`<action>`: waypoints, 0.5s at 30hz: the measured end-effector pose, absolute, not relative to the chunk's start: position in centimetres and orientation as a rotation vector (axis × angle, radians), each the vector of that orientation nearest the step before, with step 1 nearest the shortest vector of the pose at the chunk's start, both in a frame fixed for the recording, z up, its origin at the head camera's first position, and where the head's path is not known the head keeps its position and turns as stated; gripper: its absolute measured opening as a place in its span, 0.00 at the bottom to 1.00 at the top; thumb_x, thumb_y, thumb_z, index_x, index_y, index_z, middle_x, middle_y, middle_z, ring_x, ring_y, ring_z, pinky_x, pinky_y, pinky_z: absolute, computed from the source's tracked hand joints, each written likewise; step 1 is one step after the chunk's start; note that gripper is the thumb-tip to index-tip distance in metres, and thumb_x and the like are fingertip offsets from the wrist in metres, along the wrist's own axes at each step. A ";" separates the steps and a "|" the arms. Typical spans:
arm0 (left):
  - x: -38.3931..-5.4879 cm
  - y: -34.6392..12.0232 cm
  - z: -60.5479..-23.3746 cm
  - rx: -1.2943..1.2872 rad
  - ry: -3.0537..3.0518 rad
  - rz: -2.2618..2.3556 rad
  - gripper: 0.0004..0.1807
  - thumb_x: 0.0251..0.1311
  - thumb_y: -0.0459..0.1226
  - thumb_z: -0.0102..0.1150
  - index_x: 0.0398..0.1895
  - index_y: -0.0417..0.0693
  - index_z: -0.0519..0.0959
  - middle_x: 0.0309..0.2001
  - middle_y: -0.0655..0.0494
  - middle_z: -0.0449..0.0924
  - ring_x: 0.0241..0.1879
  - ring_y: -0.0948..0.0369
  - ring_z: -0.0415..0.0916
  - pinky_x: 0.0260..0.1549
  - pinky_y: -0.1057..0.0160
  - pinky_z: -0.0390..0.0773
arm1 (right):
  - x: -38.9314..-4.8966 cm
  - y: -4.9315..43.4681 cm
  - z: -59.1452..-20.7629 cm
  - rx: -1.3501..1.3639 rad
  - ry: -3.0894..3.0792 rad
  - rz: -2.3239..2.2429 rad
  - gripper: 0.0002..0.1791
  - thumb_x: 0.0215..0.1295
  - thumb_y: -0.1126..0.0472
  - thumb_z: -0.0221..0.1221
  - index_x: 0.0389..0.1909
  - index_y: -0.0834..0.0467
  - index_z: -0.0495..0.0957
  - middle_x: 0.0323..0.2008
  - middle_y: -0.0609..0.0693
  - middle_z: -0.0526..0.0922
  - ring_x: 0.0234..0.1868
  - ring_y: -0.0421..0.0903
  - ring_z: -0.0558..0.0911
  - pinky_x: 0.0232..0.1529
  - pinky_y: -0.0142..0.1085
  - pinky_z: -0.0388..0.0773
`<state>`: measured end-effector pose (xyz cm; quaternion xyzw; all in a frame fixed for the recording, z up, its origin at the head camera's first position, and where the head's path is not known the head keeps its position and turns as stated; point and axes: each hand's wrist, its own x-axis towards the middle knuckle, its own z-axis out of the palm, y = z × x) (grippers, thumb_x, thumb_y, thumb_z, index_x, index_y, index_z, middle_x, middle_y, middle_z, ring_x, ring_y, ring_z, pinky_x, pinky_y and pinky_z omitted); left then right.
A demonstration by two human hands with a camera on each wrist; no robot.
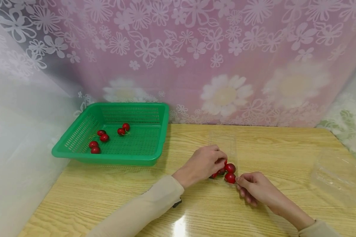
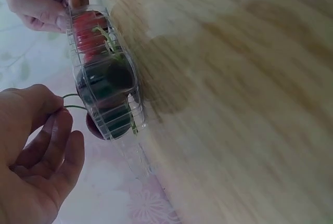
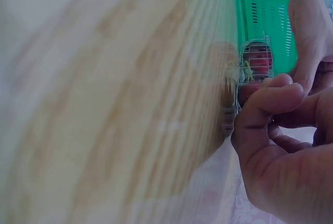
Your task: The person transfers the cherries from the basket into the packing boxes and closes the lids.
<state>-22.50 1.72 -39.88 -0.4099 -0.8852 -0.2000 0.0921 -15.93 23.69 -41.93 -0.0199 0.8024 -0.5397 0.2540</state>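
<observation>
A clear plastic clamshell box [image 2: 104, 113] holding several red cherries [image 1: 230, 178] lies on the table with its lid folded back. My left hand [image 1: 206, 164] is over the box; its thumb and forefinger pinch the thin green stems [image 2: 74, 107] of cherries at the box's side. My right hand [image 1: 256, 189] pinches the box's near right edge between thumb and forefinger. In the right wrist view, the fingers [image 3: 270, 99] hide part of the box. Some cherries are hidden under the left hand in the head view.
A green plastic basket [image 1: 163, 131] with several cherries in stemmed pairs stands at the back left. Another clear plastic container [image 1: 335, 177] lies at the right of the wooden table [image 1: 273, 148]. A floral curtain [image 1: 178, 65] hangs behind.
</observation>
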 end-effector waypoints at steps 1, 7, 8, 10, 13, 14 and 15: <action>-22.5 1.7 -39.9 -1.220 -2.636 -0.588 0.09 0.71 0.38 0.61 0.46 0.52 0.89 0.40 0.61 0.84 0.32 0.72 0.72 0.31 0.82 0.70 | -15.9 23.7 -41.9 -0.058 2.181 -1.467 0.19 0.82 0.56 0.47 0.34 0.64 0.75 0.23 0.48 0.78 0.17 0.38 0.71 0.17 0.30 0.72; -22.2 1.7 -40.2 -1.239 -2.669 -0.582 0.09 0.70 0.38 0.61 0.47 0.51 0.89 0.40 0.60 0.85 0.32 0.72 0.73 0.31 0.81 0.71 | -16.0 23.8 -42.0 -0.072 2.171 -1.473 0.19 0.82 0.56 0.47 0.34 0.64 0.75 0.24 0.48 0.77 0.18 0.37 0.71 0.17 0.30 0.72; -22.2 1.7 -40.1 -1.243 -2.672 -0.578 0.09 0.70 0.39 0.62 0.47 0.51 0.89 0.40 0.60 0.85 0.32 0.72 0.73 0.31 0.81 0.70 | -16.0 23.8 -42.0 -0.072 2.169 -1.474 0.18 0.82 0.56 0.46 0.34 0.64 0.75 0.24 0.48 0.77 0.18 0.37 0.71 0.17 0.30 0.72; -22.0 1.8 -40.1 -1.243 -2.681 -0.579 0.09 0.70 0.39 0.62 0.46 0.51 0.89 0.39 0.61 0.85 0.32 0.72 0.72 0.30 0.82 0.69 | -16.0 23.8 -42.0 -0.070 2.168 -1.473 0.18 0.82 0.56 0.46 0.34 0.64 0.75 0.24 0.48 0.77 0.18 0.37 0.71 0.17 0.29 0.72; -21.7 2.1 -40.1 -1.227 -2.705 -0.610 0.08 0.69 0.38 0.62 0.44 0.51 0.89 0.37 0.61 0.84 0.30 0.71 0.71 0.28 0.81 0.68 | -16.0 23.7 -42.0 -0.060 2.175 -1.469 0.18 0.82 0.56 0.46 0.34 0.64 0.75 0.23 0.48 0.77 0.17 0.37 0.71 0.17 0.29 0.71; -21.6 2.2 -40.2 -1.219 -2.719 -0.618 0.08 0.69 0.38 0.63 0.43 0.51 0.90 0.36 0.62 0.84 0.30 0.72 0.70 0.27 0.81 0.68 | -16.0 23.7 -42.0 -0.065 2.178 -1.468 0.18 0.82 0.56 0.46 0.34 0.64 0.75 0.23 0.48 0.77 0.17 0.37 0.71 0.17 0.29 0.71; -21.4 2.3 -40.2 -1.210 -2.734 -0.622 0.07 0.68 0.38 0.63 0.42 0.51 0.90 0.35 0.62 0.84 0.30 0.72 0.70 0.27 0.81 0.67 | -15.9 23.7 -42.0 -0.068 2.180 -1.466 0.18 0.82 0.57 0.46 0.34 0.64 0.75 0.23 0.48 0.77 0.17 0.37 0.71 0.17 0.30 0.71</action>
